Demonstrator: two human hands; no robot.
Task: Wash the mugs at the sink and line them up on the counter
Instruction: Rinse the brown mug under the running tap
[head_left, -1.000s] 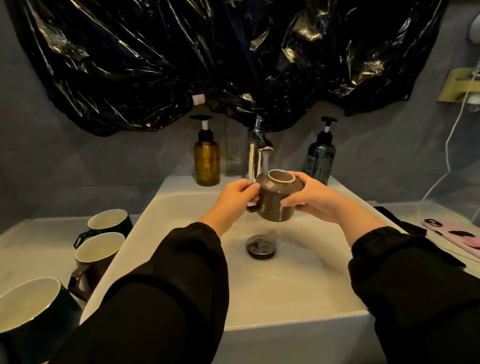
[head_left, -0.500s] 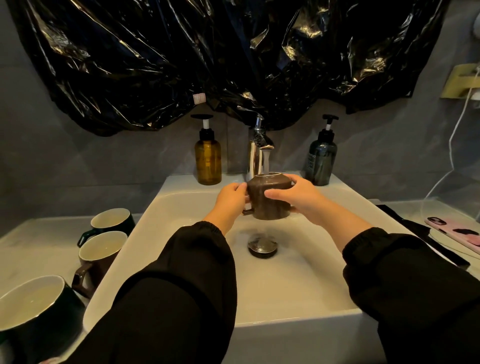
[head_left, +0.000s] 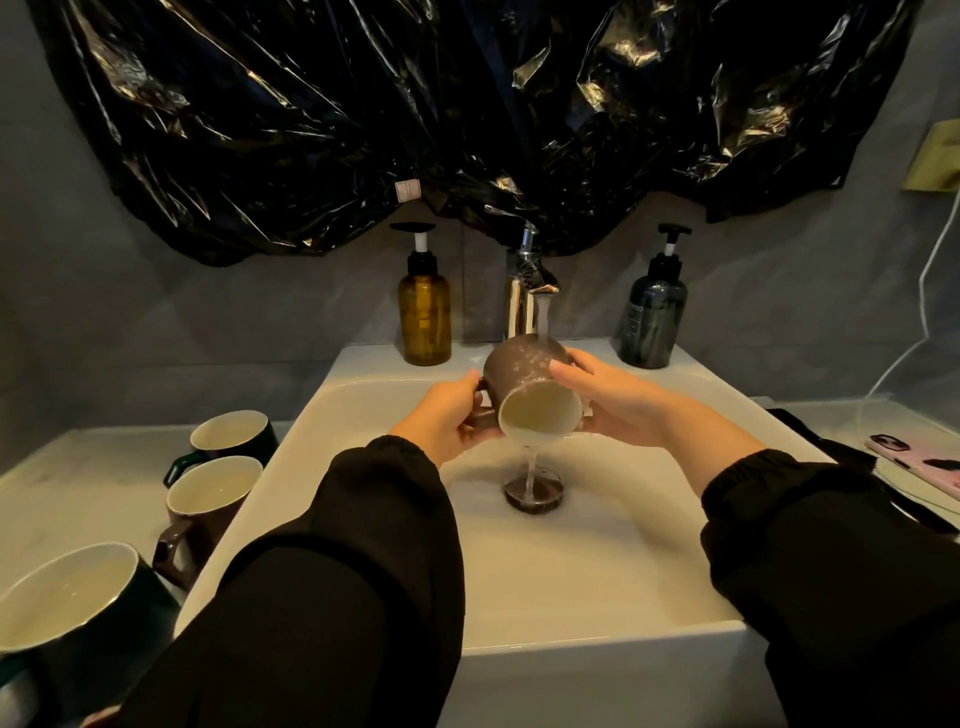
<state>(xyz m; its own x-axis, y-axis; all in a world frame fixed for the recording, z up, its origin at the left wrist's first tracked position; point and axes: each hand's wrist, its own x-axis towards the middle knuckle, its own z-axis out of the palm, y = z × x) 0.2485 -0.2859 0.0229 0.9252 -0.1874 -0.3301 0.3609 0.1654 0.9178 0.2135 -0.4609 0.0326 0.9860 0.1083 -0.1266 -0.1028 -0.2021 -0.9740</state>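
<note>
From the head camera, a white sink (head_left: 597, 597) sits in a pale worktop (head_left: 78, 467) against a grey wall, and a crinkled black plastic sheet (head_left: 363, 104) hangs across the wall above it. A chrome tap (head_left: 524, 291) stands at the back rim between an amber pump bottle (head_left: 424, 317) and a dark pump bottle (head_left: 652, 322). The washed mug (head_left: 524, 374) is over the basin under the running tap, tipped on its side with its pale mouth facing the camera. Water runs from its rim down to the drain (head_left: 533, 491). The left hand (head_left: 447, 421) grips it at the handle side, and the right hand (head_left: 618, 405) curls round its body. On the worktop left of the sink stand a green mug (head_left: 228, 436), a brown mug (head_left: 208, 499) just in front of it, and a big dark mug (head_left: 67, 613) cut off by the frame edge. The held mug's handle is mostly hidden by fingers. At the right a pink phone (head_left: 919, 462) is cut off, and the dark object beside it is hard to make out in the dim light.
</note>
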